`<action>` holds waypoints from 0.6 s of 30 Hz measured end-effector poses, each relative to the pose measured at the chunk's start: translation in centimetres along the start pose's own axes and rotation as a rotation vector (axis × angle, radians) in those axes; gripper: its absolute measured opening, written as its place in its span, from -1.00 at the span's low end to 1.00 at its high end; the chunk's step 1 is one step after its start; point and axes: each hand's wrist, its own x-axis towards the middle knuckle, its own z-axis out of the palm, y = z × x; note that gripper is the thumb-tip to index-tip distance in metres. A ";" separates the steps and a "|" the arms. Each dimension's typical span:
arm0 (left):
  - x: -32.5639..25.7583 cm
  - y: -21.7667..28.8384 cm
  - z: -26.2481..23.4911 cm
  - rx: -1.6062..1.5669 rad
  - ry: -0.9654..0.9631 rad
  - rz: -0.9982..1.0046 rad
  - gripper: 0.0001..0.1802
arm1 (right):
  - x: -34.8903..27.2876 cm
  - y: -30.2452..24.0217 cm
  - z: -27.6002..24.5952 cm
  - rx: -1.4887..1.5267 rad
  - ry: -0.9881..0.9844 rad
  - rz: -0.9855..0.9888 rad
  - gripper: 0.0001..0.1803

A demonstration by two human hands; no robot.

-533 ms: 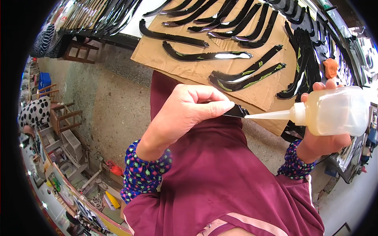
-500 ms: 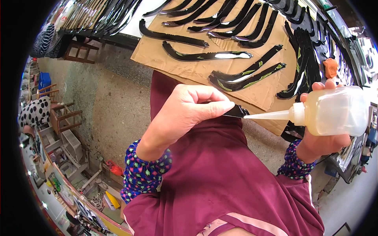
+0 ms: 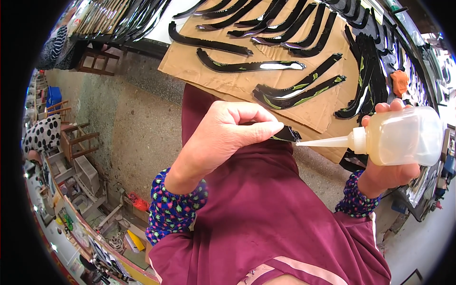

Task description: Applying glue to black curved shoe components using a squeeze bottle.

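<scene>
Brown cardboard (image 3: 327, 110) is spreading out beyond 1 black strip (image 3: 288, 133), which you are holding over your maroon clothing (image 3: 266, 199) and which is now showing more green along its edge. Your left hand (image 3: 223, 130) is pinching it between closed thumb and finger. Your right hand (image 3: 387, 175) is curling widely around 1 bottle (image 3: 406, 135), now sitting slightly lower, its nozzle (image 3: 325, 142) still staying at the strip's end.

Lies as brown cardboard (image 3: 180, 66); carries curved black strips (image 3: 313, 34) side by side at the far part, two single strips (image 3: 213, 45) nearer left, a close-set pair of green-streaked strips (image 3: 323, 64) nearest, and a heap of dark strips (image 3: 368, 59) at the right edge.
</scene>
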 end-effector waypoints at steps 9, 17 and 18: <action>-0.3 0.2 0.1 0.011 -0.011 -0.034 -0.86 | -0.1 -0.1 0.4 0.031 0.040 -0.003 0.08; -0.3 0.2 0.0 0.009 -0.027 -0.005 -0.86 | -0.1 0.1 0.6 -0.012 0.052 0.008 0.07; -0.3 0.1 -0.1 0.004 -0.021 -0.013 -0.86 | 0.0 0.2 0.6 -0.007 0.029 0.023 0.07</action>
